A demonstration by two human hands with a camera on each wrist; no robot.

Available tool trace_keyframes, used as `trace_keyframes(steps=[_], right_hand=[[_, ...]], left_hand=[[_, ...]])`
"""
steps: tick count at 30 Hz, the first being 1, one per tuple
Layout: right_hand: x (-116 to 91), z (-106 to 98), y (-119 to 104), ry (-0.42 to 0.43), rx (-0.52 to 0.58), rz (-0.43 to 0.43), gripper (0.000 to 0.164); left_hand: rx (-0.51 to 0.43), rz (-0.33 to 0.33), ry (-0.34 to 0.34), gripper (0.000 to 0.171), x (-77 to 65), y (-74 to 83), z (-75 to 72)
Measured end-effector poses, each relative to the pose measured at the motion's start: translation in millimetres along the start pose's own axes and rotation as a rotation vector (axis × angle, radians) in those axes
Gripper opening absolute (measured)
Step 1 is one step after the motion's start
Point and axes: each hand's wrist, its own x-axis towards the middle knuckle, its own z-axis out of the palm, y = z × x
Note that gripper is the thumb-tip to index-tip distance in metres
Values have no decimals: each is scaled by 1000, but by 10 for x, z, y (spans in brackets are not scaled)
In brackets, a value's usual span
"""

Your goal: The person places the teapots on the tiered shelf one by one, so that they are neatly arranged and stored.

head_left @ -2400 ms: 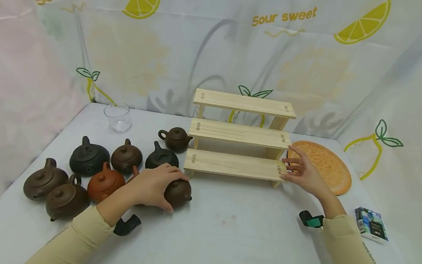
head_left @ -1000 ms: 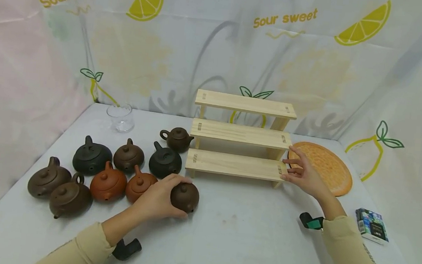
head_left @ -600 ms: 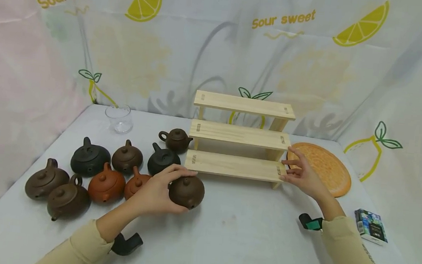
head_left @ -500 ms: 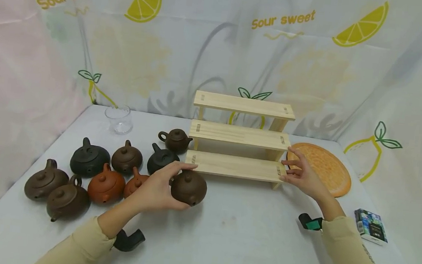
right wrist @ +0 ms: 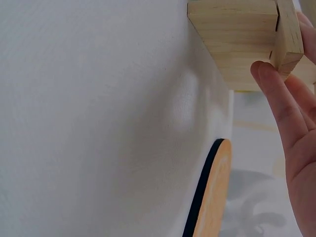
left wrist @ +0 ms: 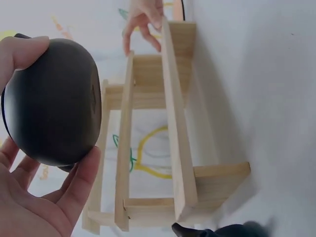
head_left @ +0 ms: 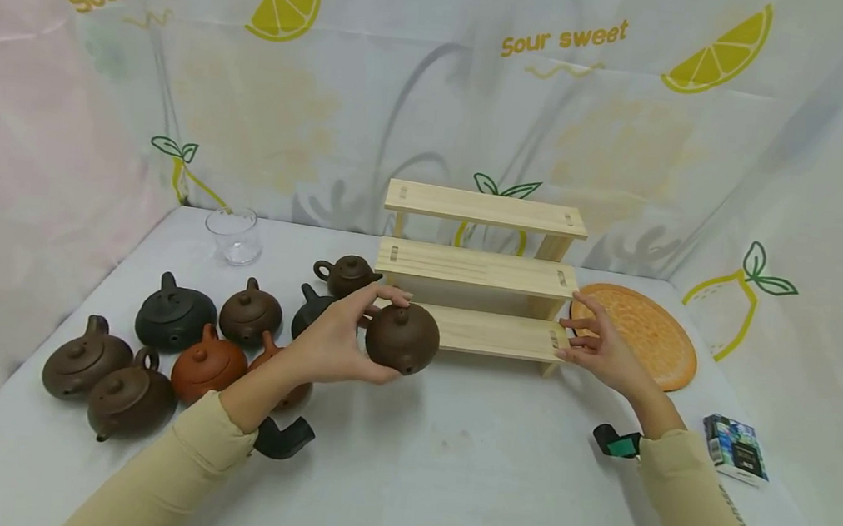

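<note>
My left hand (head_left: 343, 335) grips a round dark brown teapot (head_left: 403, 339) by its sides, thumb in front and fingers behind. The teapot is held up off the table, overlapping the left end of the lowest step in the head view. In the left wrist view its smooth body (left wrist: 57, 103) sits between thumb and fingers. A three-tier wooden display stand (head_left: 477, 266) stands at the back. At its right end my right hand (head_left: 602, 350) holds the lowest board's end (right wrist: 289, 42), fingers on one side and thumb on the other in the right wrist view.
Several teapots stand on the left, including a black one (head_left: 176, 314), an orange-red one (head_left: 209, 364) and a brown one (head_left: 133, 399). A small brown teapot (head_left: 348, 275) is beside the stand. A glass cup (head_left: 234, 237) is behind; a round pizza-like board (head_left: 641, 336) and small box (head_left: 736, 449) lie right.
My left hand has brought the brown teapot from among the others rightward, then raised it toward the lowest step. My right hand has stayed at the stand's right end.
</note>
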Motion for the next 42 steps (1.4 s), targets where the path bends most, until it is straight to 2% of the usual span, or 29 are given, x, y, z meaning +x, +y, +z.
trace_keyframes(steps=[5,11,16,21,26,34,42], right_hand=[[1,-2,-5,-1,-8,10,88],[-5,3,-5,2,-8,12,88],[-11,3,-4,-2,-16,29,88],[-7,-12,10,-4,-8,41,87],[2,-13,38,-4,-15,35,87],[2,-13,100,-24,-5,17,90],[-2,-30,90,-29,-16,-7,90]], left_hand=[[-49,93,30,71,102,39,24],[-70,138,45,70,257,93,45],[-100,178,31,70,402,97,76],[-124,152,2,68,544,67,127],[-93,123,22,69,681,40,161],[-114,81,35,69,924,-16,212],[-114,76,21,69,1223,-46,233]])
